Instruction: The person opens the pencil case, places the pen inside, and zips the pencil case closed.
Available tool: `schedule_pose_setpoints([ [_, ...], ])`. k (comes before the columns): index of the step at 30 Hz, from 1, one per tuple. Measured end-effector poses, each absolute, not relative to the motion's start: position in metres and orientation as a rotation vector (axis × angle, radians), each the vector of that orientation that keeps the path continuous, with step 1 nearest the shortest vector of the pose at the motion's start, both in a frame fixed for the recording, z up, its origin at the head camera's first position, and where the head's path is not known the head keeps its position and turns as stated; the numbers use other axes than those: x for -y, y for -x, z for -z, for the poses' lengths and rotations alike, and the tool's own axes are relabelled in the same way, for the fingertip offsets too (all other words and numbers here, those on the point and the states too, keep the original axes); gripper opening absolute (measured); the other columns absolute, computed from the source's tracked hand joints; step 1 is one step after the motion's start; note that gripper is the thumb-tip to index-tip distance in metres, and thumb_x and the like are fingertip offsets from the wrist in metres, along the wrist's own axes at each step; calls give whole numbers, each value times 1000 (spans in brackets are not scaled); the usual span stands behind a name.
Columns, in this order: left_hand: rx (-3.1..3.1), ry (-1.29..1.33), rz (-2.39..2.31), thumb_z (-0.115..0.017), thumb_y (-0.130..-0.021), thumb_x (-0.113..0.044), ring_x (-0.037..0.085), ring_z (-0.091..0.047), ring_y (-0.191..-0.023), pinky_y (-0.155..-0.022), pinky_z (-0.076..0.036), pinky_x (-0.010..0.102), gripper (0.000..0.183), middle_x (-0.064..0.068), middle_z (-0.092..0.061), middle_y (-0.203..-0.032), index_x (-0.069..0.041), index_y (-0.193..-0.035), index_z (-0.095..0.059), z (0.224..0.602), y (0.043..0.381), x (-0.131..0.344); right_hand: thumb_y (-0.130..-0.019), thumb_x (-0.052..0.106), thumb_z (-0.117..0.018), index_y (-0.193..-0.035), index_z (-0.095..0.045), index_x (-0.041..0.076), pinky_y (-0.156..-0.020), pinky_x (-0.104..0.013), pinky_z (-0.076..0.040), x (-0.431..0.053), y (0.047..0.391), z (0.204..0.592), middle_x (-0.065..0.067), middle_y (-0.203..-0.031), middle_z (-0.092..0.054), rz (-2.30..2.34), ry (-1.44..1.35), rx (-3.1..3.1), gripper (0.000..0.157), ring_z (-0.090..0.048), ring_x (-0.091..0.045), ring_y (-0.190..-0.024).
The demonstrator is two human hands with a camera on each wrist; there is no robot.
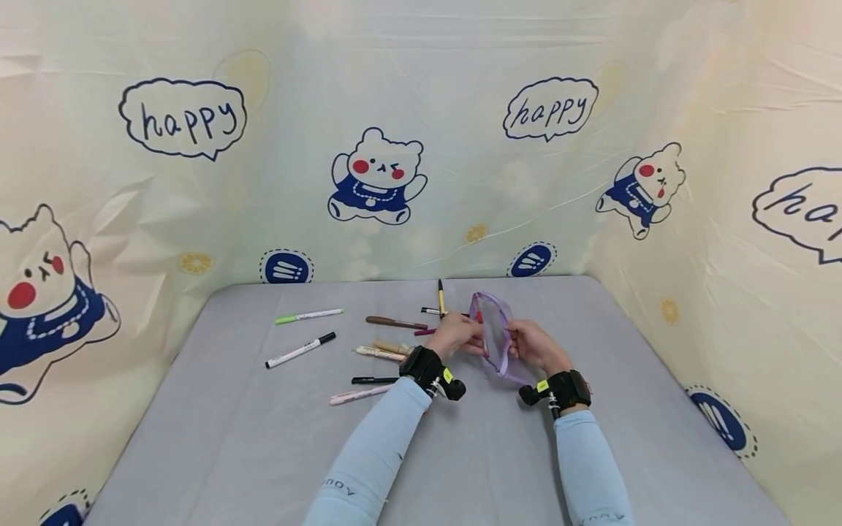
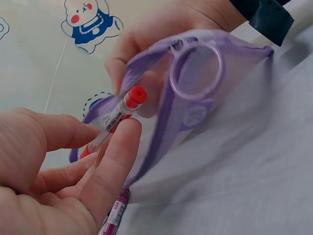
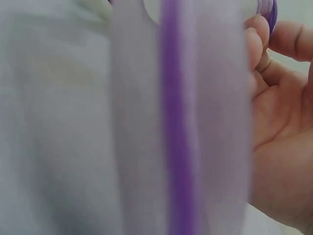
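My left hand (image 1: 455, 336) pinches a clear-barrelled pen with red ends (image 2: 116, 116) between thumb and fingers. The pen lies at the mouth of a see-through mesh pencil pouch (image 1: 505, 321) with purple trim. A round purple ring (image 2: 221, 78) hangs from the pouch's zip. On the far side, my right hand (image 1: 536, 345) grips the pouch by its edge and holds its mouth spread. The right wrist view has the pouch's purple strip (image 3: 178, 122) close and blurred, with the right hand's curled fingers at the top. Below the left fingers shows a magenta pen (image 2: 116, 213).
Left of the hands lie a green-capped marker (image 1: 309, 316), a white marker with a black cap (image 1: 299, 351), a brown pen (image 1: 395, 322), a black pen (image 1: 373, 380) and a pale pink pen (image 1: 358, 395). Behind the left hand is a yellow pen (image 1: 441, 296). A grey cloth covers the table (image 1: 230, 438).
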State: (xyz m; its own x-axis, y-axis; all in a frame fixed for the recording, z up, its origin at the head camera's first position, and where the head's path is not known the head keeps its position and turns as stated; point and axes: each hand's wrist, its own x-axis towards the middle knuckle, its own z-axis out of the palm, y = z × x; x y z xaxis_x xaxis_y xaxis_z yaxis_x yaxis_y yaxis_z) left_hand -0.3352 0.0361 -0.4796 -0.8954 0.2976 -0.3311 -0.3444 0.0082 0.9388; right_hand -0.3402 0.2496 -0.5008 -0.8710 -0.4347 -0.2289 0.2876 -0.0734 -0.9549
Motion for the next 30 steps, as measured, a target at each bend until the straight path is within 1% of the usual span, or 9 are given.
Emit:
schedule_pose_setpoints([
  [3,-1852,37,-1941,-62,-90,-3,20,-68,-59,-64,-60,33,25,11,-66,-73,13,-109,-65,480,335,-38,-102,11,-39,-69,-54,14,-47,-21,-37,-250,340,499,5,-59,-55,2001,186,-1728,37,-46,-8,-50],
  [7,-1869,17,-1926,-63,-91,-7,20,-70,-63,-65,-60,32,25,12,-68,-77,10,-110,-66,477,333,-38,-103,11,-39,-70,-54,13,-45,-19,-36,-249,340,497,5,-59,-56,2012,220,-1729,36,-47,-7,-49],
  [9,-1875,2,-1914,-62,-92,-8,20,-72,-66,-66,-60,32,26,12,-70,-81,9,-112,-66,474,333,-37,-103,11,-39,-71,-53,13,-45,-19,-37,-249,339,496,5,-59,-57,2022,220,-1729,35,-48,-7,-49],
  [13,-1868,-20,-1913,-60,-94,-8,21,-73,-71,-69,-60,32,30,18,-73,-91,9,-119,-63,472,331,-35,-104,10,-38,-71,-52,11,-45,-20,-39,-248,337,494,4,-59,-57,2029,220,-1730,35,-50,-7,-48],
  [18,-1862,-27,-1921,-57,-97,-10,23,-74,-75,-69,-60,32,33,24,-71,-102,10,-123,-60,473,331,-35,-104,11,-36,-70,-55,14,-46,-20,-40,-250,334,493,5,-60,-56,2018,215,-1735,40,-51,-8,-49],
  [24,-1866,-31,-1929,-57,-97,-11,23,-74,-75,-69,-60,33,33,24,-72,-101,10,-123,-60,474,331,-36,-104,12,-36,-70,-57,13,-46,-21,-39,-250,333,492,4,-59,-55,2031,173,-1766,40,-50,-9,-48],
  [28,-1932,-73,-1921,-57,-97,-13,22,-72,-77,-67,-60,33,30,23,-71,-102,8,-117,-63,471,330,-32,-104,12,-38,-72,-56,12,-46,-21,-39,-250,333,491,4,-60,-55,2036,185,-1778,37,-49,-9,-49],
  [30,-2020,-135,-1883,-57,-98,-16,20,-71,-77,-66,-59,32,29,22,-71,-103,7,-115,-64,469,331,-28,-104,11,-38,-73,-57,13,-46,-21,-39,-250,332,489,4,-61,-57,2037,207,-1772,37,-49,-8,-49],
])
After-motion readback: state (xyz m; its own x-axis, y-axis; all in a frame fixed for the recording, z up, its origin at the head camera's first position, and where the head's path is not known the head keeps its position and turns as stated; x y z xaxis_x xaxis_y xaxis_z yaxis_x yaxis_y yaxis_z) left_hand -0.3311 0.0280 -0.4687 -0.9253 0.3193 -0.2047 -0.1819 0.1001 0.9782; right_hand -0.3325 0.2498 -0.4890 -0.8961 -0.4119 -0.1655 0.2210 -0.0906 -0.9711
